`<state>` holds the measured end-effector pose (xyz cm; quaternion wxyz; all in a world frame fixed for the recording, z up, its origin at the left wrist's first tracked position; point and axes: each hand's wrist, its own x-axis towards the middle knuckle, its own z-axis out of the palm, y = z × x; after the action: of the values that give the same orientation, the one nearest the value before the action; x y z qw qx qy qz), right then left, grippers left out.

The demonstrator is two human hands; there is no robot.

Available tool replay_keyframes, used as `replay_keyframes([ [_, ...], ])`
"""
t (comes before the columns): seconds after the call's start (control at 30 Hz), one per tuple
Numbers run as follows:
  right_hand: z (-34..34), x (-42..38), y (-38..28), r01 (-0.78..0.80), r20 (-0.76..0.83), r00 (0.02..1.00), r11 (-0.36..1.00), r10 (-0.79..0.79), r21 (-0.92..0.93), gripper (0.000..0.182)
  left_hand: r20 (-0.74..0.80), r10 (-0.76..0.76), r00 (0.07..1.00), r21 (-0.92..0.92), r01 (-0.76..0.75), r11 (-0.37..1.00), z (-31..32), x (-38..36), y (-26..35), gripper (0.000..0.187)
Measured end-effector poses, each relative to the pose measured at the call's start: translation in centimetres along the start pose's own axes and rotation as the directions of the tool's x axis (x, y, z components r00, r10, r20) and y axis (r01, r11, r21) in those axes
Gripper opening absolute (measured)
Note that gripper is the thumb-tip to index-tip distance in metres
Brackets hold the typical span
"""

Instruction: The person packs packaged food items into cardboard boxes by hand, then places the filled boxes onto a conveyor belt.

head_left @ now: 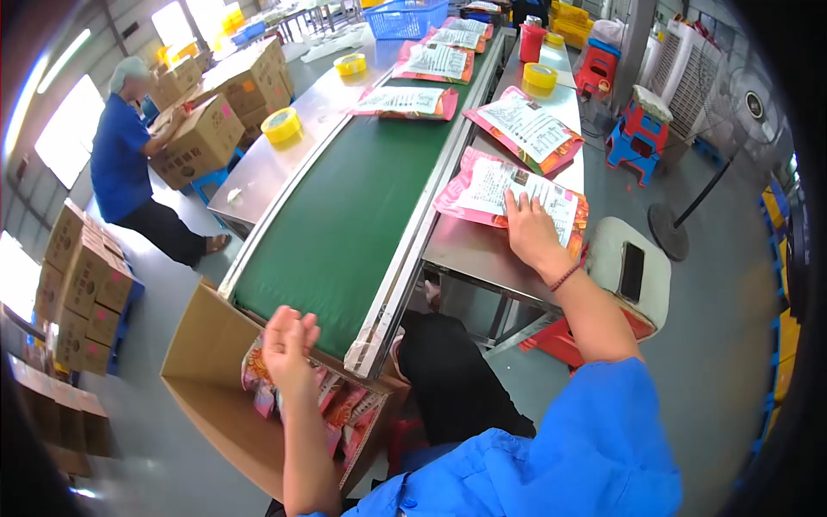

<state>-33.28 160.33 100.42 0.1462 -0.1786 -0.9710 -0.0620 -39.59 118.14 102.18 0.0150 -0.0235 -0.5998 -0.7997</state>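
My right hand (pixel 534 231) lies with its fingers stretched flat on a pink printed food bag (pixel 482 191) at the near end of the metal side table. Above an open cardboard box (pixel 207 379) at the belt's end hovers my left hand (pixel 290 345), empty, palm turned up and fingers loosely apart. Pink and red packets (pixel 345 409) fill part of this box; my forearm hides some of them. Just beyond the bag under my right hand is another pink bag (pixel 527 129), printed side up.
On the green conveyor belt (pixel 345 207), several more bags (pixel 405 102) lie toward the far end. Yellow tape rolls (pixel 281 127) sit on both side tables. At right are a stool with a phone (pixel 631 271) and a standing fan (pixel 748 108). A co-worker (pixel 121 164) handles a carton at left.
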Motion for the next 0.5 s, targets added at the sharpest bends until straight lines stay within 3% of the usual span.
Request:
replay_keyframes([
  [0.03, -1.0, 0.6, -0.1, 0.024, 0.04, 0.999, 1.0, -0.024, 0.0, 0.055, -0.003, 0.02, 1.0, 0.004, -0.02, 1.0, 0.5, -1.0, 0.2, 0.033],
  [0.1, -4.8, 1.6, 0.3, 0.006, 0.077, 0.997, 0.981, -0.021, 0.194, 0.042, 0.143, -0.105, 0.984, 0.055, 0.098, 0.994, 1.1, -2.5, 1.1, 0.035],
  [0.13, -6.6, 1.7, 0.8, 0.065, 0.061, 0.994, 0.959, -0.085, 0.276, 0.039, 0.126, -0.081, 0.989, 0.048, 0.075, 0.996, 0.8, -3.0, 1.6, 0.035],
  [0.17, -8.6, 1.9, 1.0, 0.13, 0.039, 0.987, 0.927, -0.153, 0.352, 0.037, 0.193, -0.162, 0.968, 0.048, 0.156, 0.987, 0.5, -3.4, 2.0, 0.048],
  [0.2, -12.1, 1.5, 0.3, 0.084, 0.104, 0.982, 0.857, -0.158, 0.509, 0.034, 0.254, -0.242, 0.937, 0.053, 0.236, 0.97, 0.3, -3.6, 2.3, 0.061],
  [0.23, -14.5, 1.1, -0.5, 0.028, 0.171, 0.968, 0.761, -0.181, 0.648, 0.032, 0.226, -0.216, 0.95, 0.041, 0.213, 0.976, 0.2, -3.6, 2.6, 0.061],
  [0.3, -14.4, 0.4, -2.8, 0.005, 0.089, 0.936, 0.266, -0.341, 0.964, 0.03, 0.456, -0.192, 0.869, -0.044, 0.238, 0.97, 0.4, -3.8, 2.8, 0.096],
  [0.33, -14.6, 0.2, -5.1, -0.068, 0.076, 0.902, 0.034, -0.425, 0.997, 0.029, 0.512, -0.234, 0.827, -0.062, 0.307, 0.95, 0.9, -4.0, 3.5, 0.119],
  [0.37, -15.3, 0.4, -7.4, -0.104, 0.099, 0.833, 0.021, -0.544, 0.994, 0.029, 0.581, -0.172, 0.795, -0.173, 0.327, 0.929, 1.0, -4.1, 3.0, 0.118],
  [0.4, -14.9, 1.0, -9.5, -0.076, 0.127, 0.731, 0.105, -0.67, 0.992, 0.034, 0.585, -0.166, 0.794, -0.15, 0.307, 0.94, 0.1, -4.0, 2.0, 0.113],
  [0.43, -14.2, 1.1, -12.9, -0.037, 0.045, 0.696, 0.027, -0.716, 0.999, 0.036, 0.592, -0.165, 0.789, -0.123, 0.291, 0.949, -0.8, -4.2, 1.3, 0.107],
  [0.47, -13.8, 0.9, -15.9, -0.011, -0.033, 0.661, -0.053, -0.75, 0.999, 0.038, 0.444, -0.25, 0.86, -0.145, 0.344, 0.928, -0.4, -4.7, 2.6, 0.088],
  [0.5, -14.9, 2.0, -17.5, 0.038, 0.05, 0.596, 0.091, -0.801, 0.995, 0.04, 0.429, -0.253, 0.867, -0.149, 0.344, 0.927, -1.1, -5.1, 3.5, 0.088],
])
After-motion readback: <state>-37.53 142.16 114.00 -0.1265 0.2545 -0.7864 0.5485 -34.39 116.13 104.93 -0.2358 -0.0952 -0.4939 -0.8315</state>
